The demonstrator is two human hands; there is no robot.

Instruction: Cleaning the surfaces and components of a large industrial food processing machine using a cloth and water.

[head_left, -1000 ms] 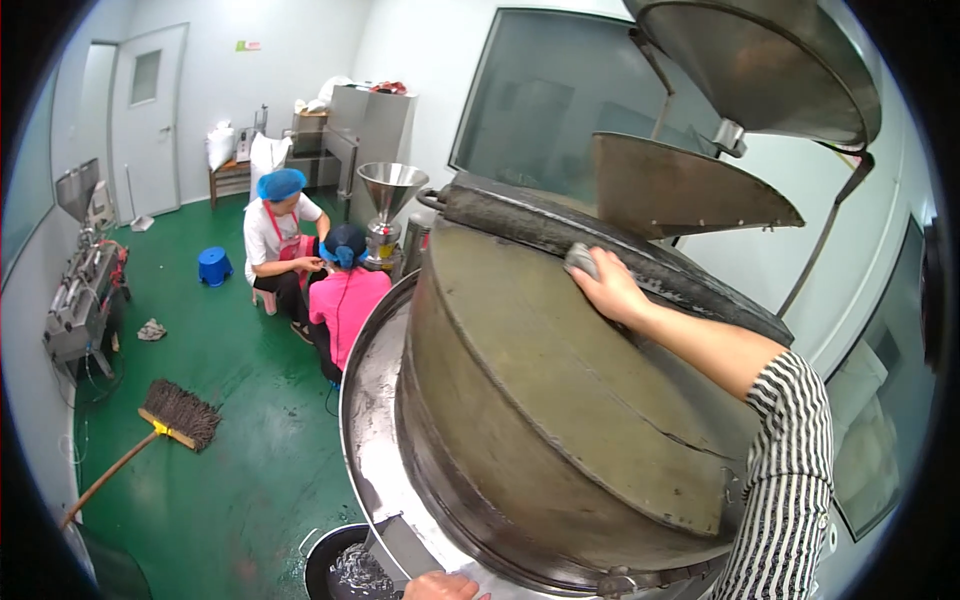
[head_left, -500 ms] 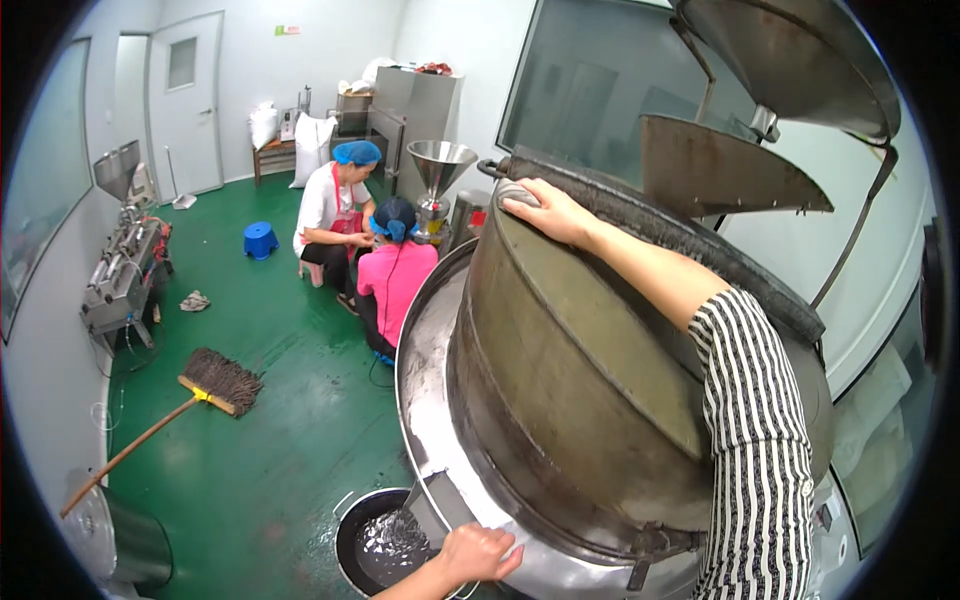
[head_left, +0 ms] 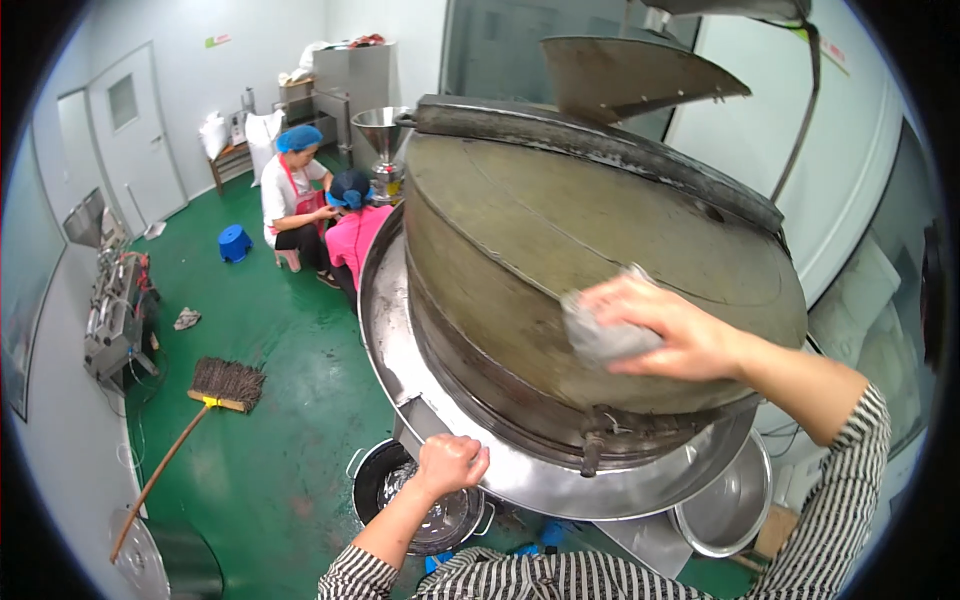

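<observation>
A large round metal vessel [head_left: 560,200] with a dull, brownish-green surface stands in front of me. My right hand [head_left: 680,330] presses a crumpled grey cloth [head_left: 598,338] against its near upper edge; the fingers are closed over the cloth and smeared by motion. Around the vessel's foot runs a shiny steel trough [head_left: 545,490]. My left hand [head_left: 452,466] is closed at the trough's near-left rim, next to its outlet, though the fingertips are hidden. Below it on the floor is a dark pot [head_left: 372,482] with side handles and liquid inside.
A curved metal plate [head_left: 640,75] rises behind the vessel. Two people in blue hair covers sit low beyond it, one in white [head_left: 290,195], one in pink [head_left: 358,235]. A broom [head_left: 228,384] and blue stool [head_left: 234,243] are on the green floor; a steel basin [head_left: 730,500] sits lower right.
My right hand has swept the cloth from the vessel's far-left edge to its near side. The view has shifted, showing more of the vessel's top. My left hand stays at the trough's rim.
</observation>
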